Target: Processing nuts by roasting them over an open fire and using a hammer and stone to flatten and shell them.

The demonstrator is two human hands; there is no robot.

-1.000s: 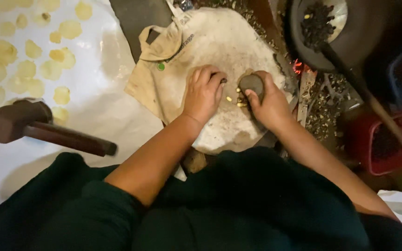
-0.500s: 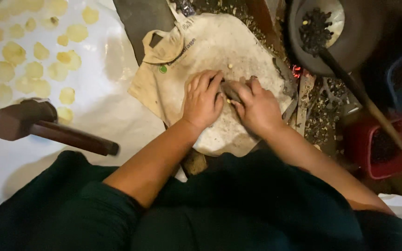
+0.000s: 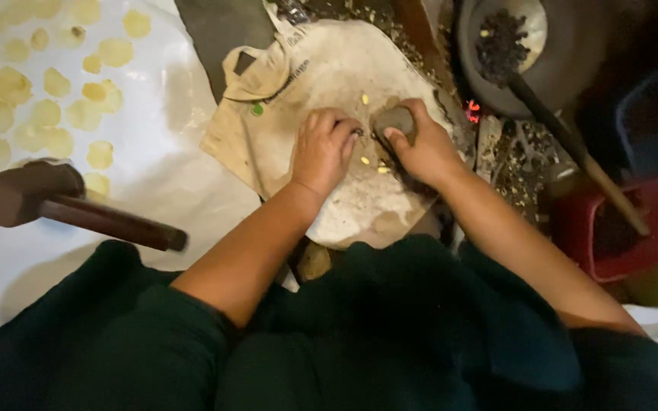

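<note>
While kneeling right over the cloth-covered slab (image 3: 344, 205): left hand (image 3: 323, 152) pressed loosely on its middle, holding nothing. Right hand (image 3: 420, 148) just beside, clenched round a grey stone (image 3: 394, 119). Yellow kernels (image 3: 365, 160) between them. Wooden mallet (image 3: 62, 202) off left; dark pan (image 3: 565, 61) beyond.

Beige cloth bag (image 3: 268, 114) spread flat at centre, dark print band, small green mark near handle.

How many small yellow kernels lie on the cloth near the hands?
3: one kernel above the hands, one between them, one by the right hand. Hands may hide others.
</note>
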